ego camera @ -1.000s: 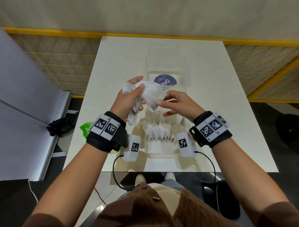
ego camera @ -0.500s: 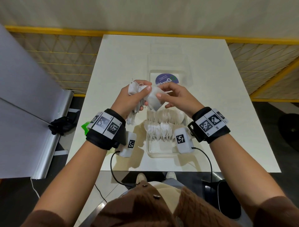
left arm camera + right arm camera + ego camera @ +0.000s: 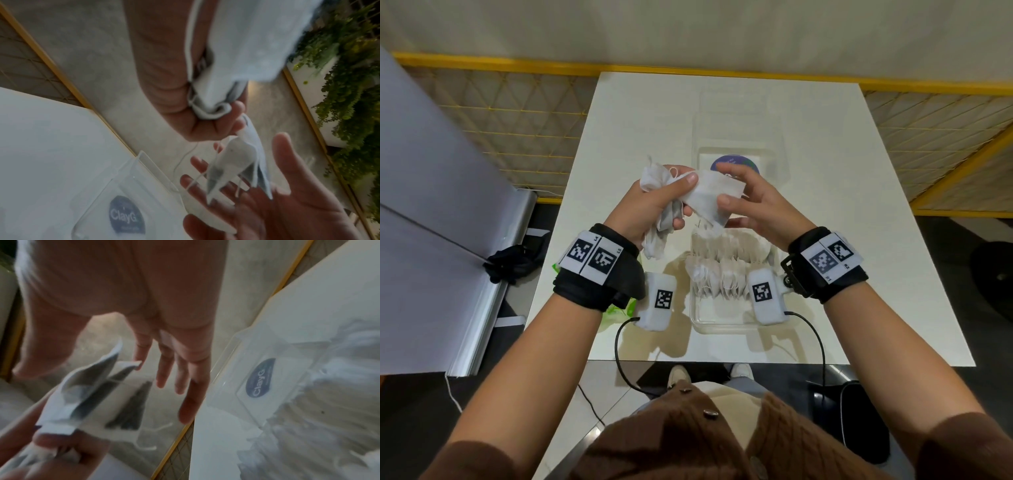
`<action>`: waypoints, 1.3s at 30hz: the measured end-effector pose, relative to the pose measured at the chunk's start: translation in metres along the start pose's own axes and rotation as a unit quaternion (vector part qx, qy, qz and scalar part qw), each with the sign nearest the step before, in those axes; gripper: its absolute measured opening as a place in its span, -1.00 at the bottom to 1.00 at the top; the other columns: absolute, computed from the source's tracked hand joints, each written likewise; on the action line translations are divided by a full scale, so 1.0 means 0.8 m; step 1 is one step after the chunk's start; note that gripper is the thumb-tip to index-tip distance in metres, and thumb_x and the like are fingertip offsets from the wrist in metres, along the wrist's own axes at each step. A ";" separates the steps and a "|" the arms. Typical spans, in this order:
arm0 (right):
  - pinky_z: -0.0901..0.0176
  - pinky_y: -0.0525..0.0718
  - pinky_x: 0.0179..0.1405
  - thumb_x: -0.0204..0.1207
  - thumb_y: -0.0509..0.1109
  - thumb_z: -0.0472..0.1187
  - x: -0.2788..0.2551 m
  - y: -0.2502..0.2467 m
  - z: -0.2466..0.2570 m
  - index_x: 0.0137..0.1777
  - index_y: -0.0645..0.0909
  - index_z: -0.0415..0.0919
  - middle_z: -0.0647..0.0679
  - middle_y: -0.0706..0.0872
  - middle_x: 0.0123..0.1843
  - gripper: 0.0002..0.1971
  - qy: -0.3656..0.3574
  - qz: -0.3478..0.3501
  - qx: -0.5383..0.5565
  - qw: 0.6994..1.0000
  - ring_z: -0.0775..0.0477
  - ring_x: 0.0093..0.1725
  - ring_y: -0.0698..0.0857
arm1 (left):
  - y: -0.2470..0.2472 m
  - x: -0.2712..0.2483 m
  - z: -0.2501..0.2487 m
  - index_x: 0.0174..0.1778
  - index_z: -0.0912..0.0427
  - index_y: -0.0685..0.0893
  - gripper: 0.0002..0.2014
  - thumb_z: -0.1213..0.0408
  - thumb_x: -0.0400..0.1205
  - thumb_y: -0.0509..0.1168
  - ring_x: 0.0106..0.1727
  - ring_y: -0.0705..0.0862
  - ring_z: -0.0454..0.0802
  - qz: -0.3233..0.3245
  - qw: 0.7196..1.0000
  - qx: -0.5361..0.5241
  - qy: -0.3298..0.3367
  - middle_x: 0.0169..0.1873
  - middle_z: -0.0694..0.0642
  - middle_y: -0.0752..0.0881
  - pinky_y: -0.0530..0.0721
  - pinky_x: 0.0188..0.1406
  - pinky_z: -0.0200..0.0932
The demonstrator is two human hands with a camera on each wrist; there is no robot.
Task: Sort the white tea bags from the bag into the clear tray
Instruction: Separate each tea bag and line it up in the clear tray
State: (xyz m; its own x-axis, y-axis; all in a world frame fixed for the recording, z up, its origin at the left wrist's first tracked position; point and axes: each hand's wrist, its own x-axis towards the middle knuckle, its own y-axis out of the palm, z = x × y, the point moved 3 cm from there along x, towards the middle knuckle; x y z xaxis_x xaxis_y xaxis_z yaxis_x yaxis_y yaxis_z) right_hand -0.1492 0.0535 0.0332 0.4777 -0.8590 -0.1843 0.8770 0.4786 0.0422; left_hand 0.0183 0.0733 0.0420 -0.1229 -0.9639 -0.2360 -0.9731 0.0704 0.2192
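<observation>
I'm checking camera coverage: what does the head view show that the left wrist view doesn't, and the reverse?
Only the head view shows the rows of tea bags already standing in the tray, the wrist bands, and the table's near edge. Only the left wrist view shows green plants and a string hanging below the left hand. Both show the left hand gripping a bunch of bags, the right hand open at one bag, and the purple label.

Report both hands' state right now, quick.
Left hand: closed, gripping a bunch of white tea bags.
Right hand: open, fingers spread around one tea bag sticking out of the bunch, not gripping it.
</observation>
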 end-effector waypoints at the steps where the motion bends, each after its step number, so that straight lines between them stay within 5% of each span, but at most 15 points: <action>1: 0.13 0.71 -0.03 0.38 0.40 -0.18 -0.002 0.002 0.000 0.34 0.43 0.04 0.10 0.56 0.17 -0.50 -0.001 0.017 0.023 1.000 0.10 0.06 0.70 | 0.001 0.000 -0.002 -0.07 0.22 0.63 -0.87 0.22 0.59 0.35 -0.56 0.51 -0.09 0.007 1.000 -0.003 0.003 -0.54 0.11 0.60 0.47 -0.64 -0.34; 5: 0.05 0.73 -0.10 0.38 0.40 -0.33 -0.004 0.005 0.002 0.23 0.52 -0.07 -0.06 0.65 0.03 -0.59 0.000 0.049 0.084 0.995 -0.04 0.00 0.72 | 0.003 -0.005 -0.009 -0.09 0.23 0.62 -0.89 0.26 0.60 0.34 -0.56 0.52 -0.11 0.024 0.999 0.024 0.016 -0.53 0.10 0.59 0.48 -0.63 -0.34; 8: 0.17 0.73 -0.21 0.42 0.40 -0.45 -0.006 0.002 0.004 0.13 0.54 -0.16 -0.05 0.65 -0.08 -0.68 0.011 0.050 0.078 0.996 0.05 -0.14 0.73 | 0.000 -0.011 -0.014 -0.09 0.23 0.61 -0.95 0.32 0.61 0.33 -0.55 0.53 -0.14 0.006 0.998 0.063 0.029 -0.53 0.06 0.59 0.49 -0.61 -0.34; 12: 0.21 0.73 -0.19 0.48 0.38 -0.46 -0.005 -0.002 0.002 0.23 0.49 -0.30 -0.06 0.67 -0.06 -0.67 0.040 0.051 0.052 0.997 0.09 -0.16 0.75 | -0.001 -0.018 -0.020 -0.12 0.26 0.64 -0.96 0.37 0.58 0.36 -0.57 0.51 -0.14 -0.045 0.992 0.102 0.059 -0.59 0.02 0.59 0.47 -0.61 -0.35; 14: 0.14 0.72 -0.01 0.43 0.47 -0.34 -0.004 -0.005 0.003 0.23 0.52 -0.20 -0.05 0.66 0.04 -0.62 0.028 0.035 -0.040 0.998 0.09 -0.02 0.70 | 0.000 -0.016 -0.020 -0.10 0.29 0.65 -0.94 0.38 0.56 0.38 -0.62 0.49 -0.17 -0.089 0.986 0.124 0.071 -0.61 0.01 0.59 0.44 -0.65 -0.37; 16: 0.27 0.57 0.09 0.39 0.56 -0.20 -0.005 -0.008 0.011 0.32 0.50 -0.05 0.03 0.58 0.11 -0.49 -0.003 -0.015 -0.203 0.979 0.22 0.03 0.56 | 0.003 -0.012 -0.017 -0.06 0.27 0.64 -0.86 0.36 0.52 0.43 -0.62 0.51 -0.19 -0.116 0.976 0.166 0.085 -0.52 0.03 0.61 0.43 -0.66 -0.36; 20: 0.44 0.45 -0.18 0.28 0.61 -0.05 -0.002 0.003 0.028 0.44 0.41 0.02 0.09 0.48 -0.23 -0.29 -0.028 -0.018 -0.347 0.937 0.27 -0.28 0.48 | 0.014 -0.013 -0.006 -0.02 0.17 0.51 -0.66 0.28 0.42 0.53 -0.61 0.54 -0.28 -0.122 0.956 0.251 0.089 -0.33 0.01 0.63 0.47 -0.64 -0.37; 22: 0.39 0.51 -0.33 0.32 0.59 -0.14 -0.002 0.009 0.027 0.32 0.53 -0.04 0.01 0.56 -0.35 -0.44 0.014 0.015 -0.334 0.942 0.21 -0.43 0.52 | 0.023 -0.017 -0.001 -0.07 0.16 0.50 -0.63 0.24 0.39 0.56 -0.62 0.53 -0.30 -0.099 0.954 0.270 0.087 -0.40 0.00 0.62 0.44 -0.65 -0.42; 25: 0.29 0.50 -0.55 0.36 0.53 -0.30 -0.006 0.012 0.024 -0.05 0.65 -0.24 -0.17 0.69 -0.29 -0.81 0.038 0.050 -0.310 0.949 0.09 -0.50 0.60 | 0.030 -0.023 0.002 -0.20 0.12 0.54 -0.70 0.23 0.37 0.57 -0.62 0.52 -0.28 -0.065 0.963 0.250 0.072 -0.53 -0.06 0.62 0.43 -0.64 -0.39; 28: 0.31 0.58 -0.51 0.39 0.51 -0.38 -0.010 0.006 0.024 -0.18 0.64 -0.25 -0.06 0.68 -0.33 -0.90 0.047 0.059 -0.275 0.958 0.05 -0.44 0.68 | 0.026 -0.024 0.004 -0.27 0.12 0.65 -0.83 0.21 0.42 0.53 -0.59 0.50 -0.18 -0.022 0.978 0.202 0.051 -0.59 -0.04 0.62 0.43 -0.61 -0.32; 31: 0.28 0.64 -0.42 0.40 0.49 -0.44 -0.017 -0.001 0.034 -0.16 0.62 -0.36 -0.01 0.67 -0.34 -0.90 0.035 0.076 -0.249 0.965 0.08 -0.42 0.69 | 0.004 -0.020 0.007 -0.30 0.06 0.76 -0.87 0.11 0.44 0.51 -0.44 0.52 -0.03 -0.076 0.989 0.115 0.047 -0.37 0.22 0.73 0.44 -0.49 -0.21; 33: 0.26 0.67 -0.38 0.38 0.48 -0.49 -0.023 0.000 0.044 -0.21 0.60 -0.27 0.06 0.67 -0.37 -0.85 0.019 0.107 -0.223 0.969 0.07 -0.41 0.68 | -0.009 -0.016 0.013 -0.19 0.06 0.77 -0.82 0.04 0.44 0.49 -0.43 0.56 -0.05 -0.093 0.993 0.067 0.025 -0.21 0.19 0.80 0.48 -0.51 -0.24; 37: 0.30 0.67 -0.32 0.36 0.44 -0.58 -0.035 0.008 0.067 -0.19 0.59 -0.19 -0.10 0.67 -0.30 -0.73 -0.010 0.157 -0.198 0.968 0.02 -0.36 0.68 | 0.001 -0.020 0.035 -0.23 0.11 0.70 -0.39 -0.35 0.10 0.51 -0.62 0.48 -0.14 0.024 0.997 0.032 -0.073 -0.55 0.06 0.63 0.44 -0.65 -0.39; 39: 0.30 0.68 -0.29 0.36 0.42 -0.61 -0.036 0.009 0.073 -0.19 0.58 -0.17 -0.16 0.66 -0.28 -0.70 -0.014 0.163 -0.199 0.966 -0.01 -0.33 0.69 | 0.016 -0.025 0.042 -0.18 0.18 0.61 -0.29 -0.33 0.03 0.57 -0.64 0.45 -0.19 0.116 0.988 -0.061 -0.081 -0.61 0.01 0.55 0.40 -0.69 -0.43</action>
State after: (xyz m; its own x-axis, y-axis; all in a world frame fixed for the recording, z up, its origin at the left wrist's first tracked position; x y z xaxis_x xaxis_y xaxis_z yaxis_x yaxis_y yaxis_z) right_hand -0.1533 0.0711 0.0959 0.7313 -0.6524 -0.1990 0.5923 0.7520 -0.2891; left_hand 0.0018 0.1024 0.0178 -0.3784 -0.8715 -0.3120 -0.8857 0.2430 0.3956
